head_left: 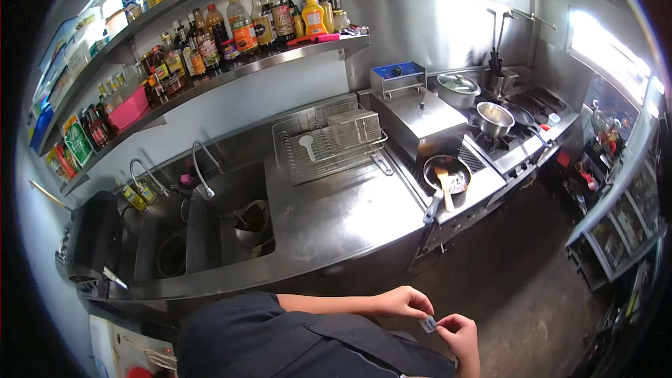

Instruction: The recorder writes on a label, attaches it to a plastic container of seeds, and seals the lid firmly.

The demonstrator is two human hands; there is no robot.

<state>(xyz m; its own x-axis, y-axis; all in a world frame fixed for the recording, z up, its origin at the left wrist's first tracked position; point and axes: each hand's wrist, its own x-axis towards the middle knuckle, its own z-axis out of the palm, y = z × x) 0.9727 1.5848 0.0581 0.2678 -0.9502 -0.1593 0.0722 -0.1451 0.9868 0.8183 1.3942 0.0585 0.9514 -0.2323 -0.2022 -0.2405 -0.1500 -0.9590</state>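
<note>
Low in the view, before my dark top, both hands meet over a small printed packet (428,324). My left hand (407,302) pinches its upper left edge between thumb and fingers, and my right hand (459,329) grips its right side. The packet bears writing. Beyond my hands, on the counter by the stove, stands a frying pan (448,173) with a wooden spatula (445,184) resting in it and something pale on its bottom.
A steel double sink (231,268) lies at the left, a wire dish rack (315,160) behind the counter's middle. A deep fryer (420,110) and a stove with a steel bowl (495,119) stand at the right. Bottles (242,29) line a wall shelf (273,58).
</note>
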